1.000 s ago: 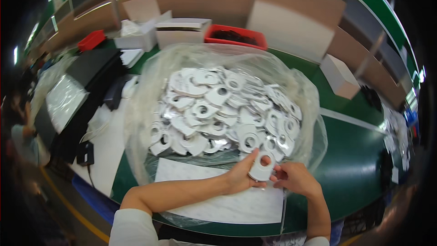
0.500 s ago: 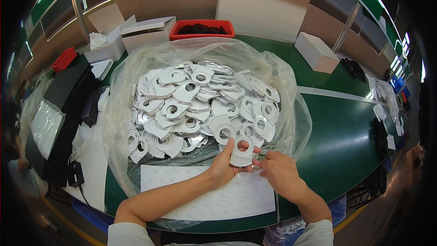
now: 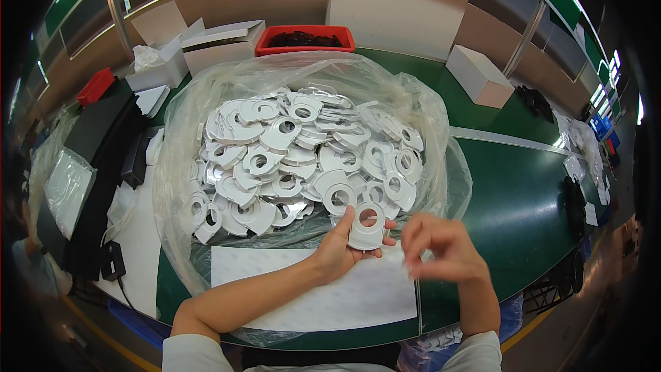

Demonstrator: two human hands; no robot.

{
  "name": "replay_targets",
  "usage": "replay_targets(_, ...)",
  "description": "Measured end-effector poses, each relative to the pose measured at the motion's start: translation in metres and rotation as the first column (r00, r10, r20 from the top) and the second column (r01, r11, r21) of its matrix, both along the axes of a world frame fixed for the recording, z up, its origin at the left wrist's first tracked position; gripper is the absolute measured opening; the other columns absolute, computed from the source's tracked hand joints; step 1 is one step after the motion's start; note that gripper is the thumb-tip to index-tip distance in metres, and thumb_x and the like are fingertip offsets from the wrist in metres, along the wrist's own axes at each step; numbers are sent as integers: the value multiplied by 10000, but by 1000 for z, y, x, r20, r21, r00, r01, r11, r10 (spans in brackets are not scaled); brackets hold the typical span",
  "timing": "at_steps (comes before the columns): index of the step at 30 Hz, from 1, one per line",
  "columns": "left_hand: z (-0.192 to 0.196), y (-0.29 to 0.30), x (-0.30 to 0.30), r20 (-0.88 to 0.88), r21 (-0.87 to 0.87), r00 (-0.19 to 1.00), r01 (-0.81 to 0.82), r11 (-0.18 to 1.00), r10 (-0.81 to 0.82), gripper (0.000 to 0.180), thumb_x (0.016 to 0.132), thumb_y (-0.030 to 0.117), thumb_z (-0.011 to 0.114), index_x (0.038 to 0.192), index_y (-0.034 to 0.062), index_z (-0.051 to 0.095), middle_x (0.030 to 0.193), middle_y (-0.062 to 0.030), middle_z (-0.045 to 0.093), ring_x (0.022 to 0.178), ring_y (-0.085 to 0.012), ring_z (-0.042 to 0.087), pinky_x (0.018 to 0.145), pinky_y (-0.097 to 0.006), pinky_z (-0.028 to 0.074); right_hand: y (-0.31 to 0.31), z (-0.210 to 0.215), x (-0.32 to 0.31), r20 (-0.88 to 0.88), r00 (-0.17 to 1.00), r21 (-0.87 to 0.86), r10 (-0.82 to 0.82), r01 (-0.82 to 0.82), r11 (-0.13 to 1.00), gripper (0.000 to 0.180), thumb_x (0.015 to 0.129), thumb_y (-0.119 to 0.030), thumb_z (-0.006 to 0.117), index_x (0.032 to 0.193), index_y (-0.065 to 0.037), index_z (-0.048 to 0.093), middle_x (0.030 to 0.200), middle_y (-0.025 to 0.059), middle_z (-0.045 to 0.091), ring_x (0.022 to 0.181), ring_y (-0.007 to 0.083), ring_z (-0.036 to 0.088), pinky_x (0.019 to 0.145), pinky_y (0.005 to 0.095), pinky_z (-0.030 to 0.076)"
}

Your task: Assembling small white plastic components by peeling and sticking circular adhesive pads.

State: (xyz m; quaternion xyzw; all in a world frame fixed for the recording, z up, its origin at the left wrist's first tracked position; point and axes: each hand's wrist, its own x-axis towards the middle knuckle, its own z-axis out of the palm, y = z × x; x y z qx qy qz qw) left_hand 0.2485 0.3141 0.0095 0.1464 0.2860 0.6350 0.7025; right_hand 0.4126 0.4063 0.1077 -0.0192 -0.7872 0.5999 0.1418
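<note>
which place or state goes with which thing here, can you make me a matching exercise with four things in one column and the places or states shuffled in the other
Things
1. clear plastic bag
2. left hand
3. red bin
4. right hand

Places and states
A. holds a single holed white piece
B. blurred, to the right of that single piece and not touching it
C. spread open around a pile of white pieces
D. toward the back, with black items inside

Right pairs: 1-C, 2-A, 3-D, 4-B
</note>
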Motion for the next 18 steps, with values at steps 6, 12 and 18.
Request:
replay_targets(6, -4, 1, -1, 19, 37, 999, 36, 999, -36, 574, 982, 529, 123, 1127, 129, 507, 1102, -130, 558, 933, -268, 572, 729, -370, 469, 5, -62, -27, 120, 875, -335, -469, 480, 811, 106, 874, -129, 637, 889, -28, 609, 843, -1, 542, 708, 57, 514, 576, 208, 411)
replay_targets(12, -5, 2, -2, 51, 25, 998, 24, 999, -25, 575, 986, 516, 122, 1114, 119, 518, 1072, -125, 560, 918, -272, 575, 719, -369, 470, 8, -78, -31, 202, 871, -420, -448, 490, 764, 122, 907, -139, 604, 922, -21, 577, 805, 8, 542, 606, 59, 510, 532, 193, 407)
replay_targets(18, -9, 2, -3, 51, 48, 998, 26, 999, -28, 576, 988, 511, 125, 1135, 106, 506, 1073, -123, 558, 922, -275, 573, 725, -374, 473, 9, -78, -31, 213, 884, -423, -416, 468, 776, 114, 916, -125, 592, 925, -15, 560, 800, 20, 556, 570, 62, 515, 510, 193, 410)
